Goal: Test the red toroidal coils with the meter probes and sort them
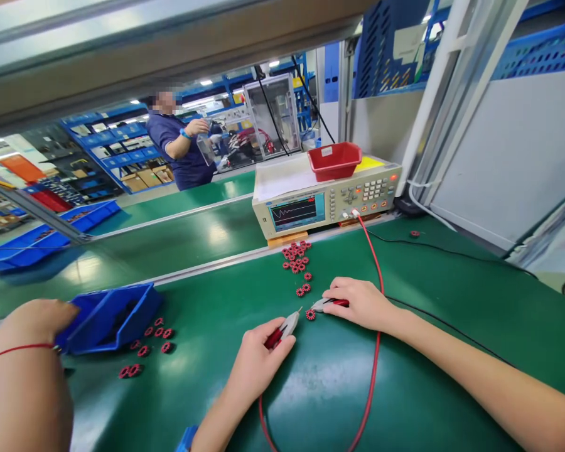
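Observation:
My left hand (257,361) is closed round a red-and-white test probe (282,329), tip pointing right. My right hand (365,304) is closed on a second probe (327,304), tip pointing left. Both tips meet at one small red ring-shaped coil (310,314) lying on the green mat. A loose trail of several similar red coils (297,257) runs from there back to a beige test meter (324,194) whose screen shows a trace. Red leads (374,351) run from the probes to the meter's front.
At the left, another person's hand (28,326) with a red wrist string rests at a blue bin (108,317), with several red coils (148,348) beside it. A red tray (335,160) sits on the meter. Blue trays (37,238) lie far left; a person (179,150) stands beyond.

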Demonstrator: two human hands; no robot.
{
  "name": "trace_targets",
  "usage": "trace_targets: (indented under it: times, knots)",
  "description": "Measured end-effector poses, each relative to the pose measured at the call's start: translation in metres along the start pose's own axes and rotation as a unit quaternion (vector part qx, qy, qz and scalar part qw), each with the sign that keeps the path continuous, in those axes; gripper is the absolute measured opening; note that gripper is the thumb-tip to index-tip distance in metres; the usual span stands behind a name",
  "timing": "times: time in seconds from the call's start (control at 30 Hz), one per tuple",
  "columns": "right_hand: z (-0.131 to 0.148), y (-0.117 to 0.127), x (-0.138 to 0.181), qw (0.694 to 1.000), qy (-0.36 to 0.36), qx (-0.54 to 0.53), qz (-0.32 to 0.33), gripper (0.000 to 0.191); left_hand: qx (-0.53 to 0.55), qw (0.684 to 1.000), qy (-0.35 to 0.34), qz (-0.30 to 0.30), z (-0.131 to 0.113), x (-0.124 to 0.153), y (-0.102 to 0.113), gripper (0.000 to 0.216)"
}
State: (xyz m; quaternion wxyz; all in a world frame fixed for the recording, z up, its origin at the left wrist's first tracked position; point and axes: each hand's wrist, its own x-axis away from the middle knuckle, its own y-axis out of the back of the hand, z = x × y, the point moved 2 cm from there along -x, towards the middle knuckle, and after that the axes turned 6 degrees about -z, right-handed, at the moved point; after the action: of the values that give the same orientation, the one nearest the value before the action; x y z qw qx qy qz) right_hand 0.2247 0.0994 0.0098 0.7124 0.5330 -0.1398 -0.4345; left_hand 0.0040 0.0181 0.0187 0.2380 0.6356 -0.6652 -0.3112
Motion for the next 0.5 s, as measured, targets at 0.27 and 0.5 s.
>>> trace_targets:
  times: [0.27,0.5]
  knots:
    - [-0.003,0.004,0.005,1.0,-0.016,-0.004,0.006,0.029,-0.037,0.999,-0.014,0.007,-0.004,0.003,-0.006,0.027]
    - [-0.002,0.006,0.007,1.0,-0.025,-0.004,0.01,0.029,-0.057,0.997,-0.043,-0.016,-0.004,0.002,-0.015,0.025]
